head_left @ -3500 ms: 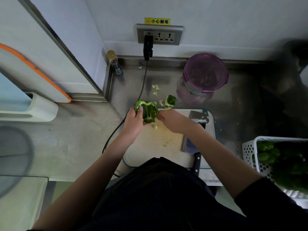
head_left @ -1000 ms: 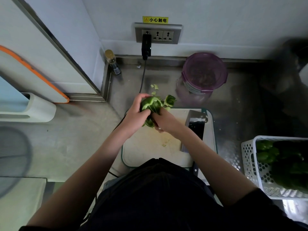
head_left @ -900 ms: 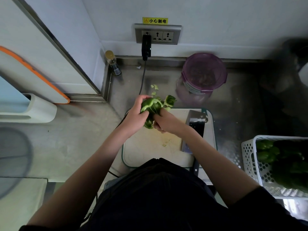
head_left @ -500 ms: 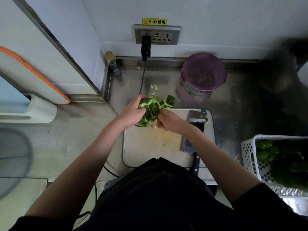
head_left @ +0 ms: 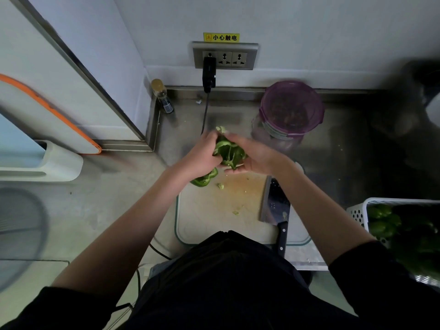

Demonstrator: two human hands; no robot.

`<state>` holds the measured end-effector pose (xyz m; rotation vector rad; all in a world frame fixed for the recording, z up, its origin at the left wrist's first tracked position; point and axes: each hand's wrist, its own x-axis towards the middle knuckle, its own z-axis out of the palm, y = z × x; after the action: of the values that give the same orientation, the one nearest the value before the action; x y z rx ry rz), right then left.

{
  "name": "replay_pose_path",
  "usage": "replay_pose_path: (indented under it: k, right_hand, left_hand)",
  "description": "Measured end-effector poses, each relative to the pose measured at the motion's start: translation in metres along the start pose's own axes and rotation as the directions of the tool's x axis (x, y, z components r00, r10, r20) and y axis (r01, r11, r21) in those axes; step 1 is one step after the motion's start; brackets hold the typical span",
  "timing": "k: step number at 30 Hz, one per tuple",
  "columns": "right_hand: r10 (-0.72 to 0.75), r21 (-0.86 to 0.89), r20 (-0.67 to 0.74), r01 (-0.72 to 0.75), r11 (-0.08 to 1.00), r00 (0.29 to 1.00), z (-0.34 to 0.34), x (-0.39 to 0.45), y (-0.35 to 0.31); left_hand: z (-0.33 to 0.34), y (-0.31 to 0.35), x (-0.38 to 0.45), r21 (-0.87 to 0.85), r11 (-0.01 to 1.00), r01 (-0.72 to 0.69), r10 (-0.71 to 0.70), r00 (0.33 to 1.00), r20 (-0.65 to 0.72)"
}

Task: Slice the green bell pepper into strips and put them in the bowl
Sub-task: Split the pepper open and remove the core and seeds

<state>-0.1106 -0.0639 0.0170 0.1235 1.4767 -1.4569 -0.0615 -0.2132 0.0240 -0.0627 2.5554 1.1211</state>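
Note:
An opened piece of green bell pepper point(head_left: 229, 154) is held between both hands above the far edge of the cutting board point(head_left: 214, 210). My left hand point(head_left: 202, 156) grips its left side and my right hand point(head_left: 256, 156) cups its right side and underside. A second pepper piece point(head_left: 206, 178) lies on the board's far left corner, partly under my left wrist. The cleaver point(head_left: 275, 203) lies flat on the right side of the board, handle toward me. A round container with a purple lid point(head_left: 291, 110) stands behind the board at the right.
A white basket point(head_left: 357, 213) holding green peppers point(head_left: 382, 221) sits at the right edge of the steel counter. A small bottle point(head_left: 163, 97) stands in the back corner. A black cable point(head_left: 205, 108) runs from the wall socket down behind the board. Pepper scraps point(head_left: 221, 186) dot the board.
One pepper piece now lies on the board's far left corner. Both hands have shifted slightly away from me, and my right hand now cups the remaining piece from below.

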Motion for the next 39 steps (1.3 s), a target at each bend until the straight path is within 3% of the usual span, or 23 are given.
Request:
replay_pose_path:
  k: [3, 4, 6, 7, 9, 10, 11, 13, 15, 17, 20, 21, 24, 27, 28, 30, 33, 36, 39]
  right_hand:
    - [0.037, -0.068, 0.065, -0.032, 0.997, 0.997, -0.013, -0.006, -0.019]
    - [0.009, -0.093, 0.057, -0.003, 0.996, 0.998, -0.017, -0.009, -0.023]
    - [-0.149, -0.161, -0.033, 0.142, 0.977, 0.988, -0.019, -0.011, -0.026]
    - [-0.288, -0.255, -0.123, 0.250, 0.934, 0.950, -0.018, -0.013, -0.027]
    - [-0.588, -0.516, -0.248, 0.408, 0.753, 0.770, -0.013, -0.019, -0.026]
    - [-0.680, -0.620, -0.221, 0.438, 0.651, 0.699, -0.011, -0.020, -0.024]
    - [-0.731, -0.702, -0.163, 0.443, 0.558, 0.663, -0.009, -0.021, -0.021]
    - [-0.751, -0.818, -0.064, 0.397, 0.417, 0.657, -0.008, -0.017, -0.015]
    - [-0.715, -0.865, -0.043, 0.332, 0.376, 0.698, -0.011, -0.014, -0.020]
    - [-0.723, -0.876, -0.023, 0.335, 0.347, 0.690, -0.013, -0.016, -0.029]
    - [-0.882, -0.855, -0.115, 0.407, 0.322, 0.456, -0.004, -0.025, -0.025]
    - [-0.893, -0.868, -0.125, 0.389, 0.309, 0.432, -0.003, -0.026, -0.019]
    - [-0.783, -0.884, -0.056, 0.334, 0.328, 0.620, 0.000, -0.028, -0.002]
    - [-0.859, -0.802, -0.236, 0.408, 0.437, 0.455, -0.002, -0.028, 0.004]
    - [-0.833, -0.782, -0.225, 0.416, 0.464, 0.505, 0.001, -0.028, 0.005]
    - [-0.722, -0.756, -0.178, 0.377, 0.536, 0.669, 0.004, -0.027, 0.014]
    - [-0.760, -0.738, -0.306, 0.362, 0.570, 0.573, 0.001, -0.026, 0.012]
    - [-0.628, -0.662, -0.206, 0.365, 0.654, 0.750, 0.001, -0.024, 0.011]
    - [-0.660, -0.587, -0.268, 0.424, 0.690, 0.702, -0.003, -0.023, 0.004]
  left_hand:
    - [0.002, 0.005, 0.005, 0.151, 0.978, -0.147, 0.157, 0.986, -0.053]
    - [0.004, 0.006, 0.008, 0.125, 0.979, -0.163, 0.171, 0.984, -0.052]
    - [0.007, 0.011, 0.013, -0.202, 0.978, -0.040, 0.036, 0.999, -0.024]
    - [0.005, 0.014, 0.013, -0.458, 0.885, 0.083, -0.078, 0.997, 0.031]
    - [0.001, 0.015, 0.015, -0.835, 0.485, 0.259, -0.182, 0.964, 0.193]
    - [-0.002, 0.015, 0.015, -0.897, 0.300, 0.326, -0.157, 0.944, 0.291]
    - [-0.005, 0.016, 0.016, -0.905, 0.199, 0.376, -0.129, 0.925, 0.356]
    - [-0.010, 0.022, 0.021, -0.884, 0.209, 0.418, -0.205, 0.903, 0.378]
    - [-0.009, 0.031, 0.029, -0.859, 0.323, 0.396, -0.378, 0.887, 0.267]
    - [-0.008, 0.036, 0.033, -0.840, 0.404, 0.362, -0.442, 0.881, 0.167]
    - [-0.006, 0.036, 0.036, -0.892, 0.335, 0.304, -0.430, 0.891, 0.142]
    - [-0.006, 0.038, 0.036, -0.911, 0.298, 0.284, -0.414, 0.899, 0.145]
    - [-0.001, 0.036, 0.039, -0.921, 0.304, 0.243, -0.416, 0.904, 0.101]
    - [0.000, 0.034, 0.038, -0.935, 0.267, 0.234, -0.390, 0.914, 0.117]
    - [0.001, 0.034, 0.037, -0.939, 0.248, 0.238, -0.386, 0.913, 0.129]
    - [0.002, 0.033, 0.038, -0.930, 0.270, 0.250, -0.408, 0.904, 0.125]
    - [0.006, 0.033, 0.035, -0.908, 0.327, 0.261, -0.425, 0.899, 0.106]
    - [0.010, 0.032, 0.037, -0.885, 0.367, 0.286, -0.432, 0.895, 0.110]
    - [0.009, 0.034, 0.036, -0.903, 0.314, 0.295, -0.381, 0.910, 0.165]
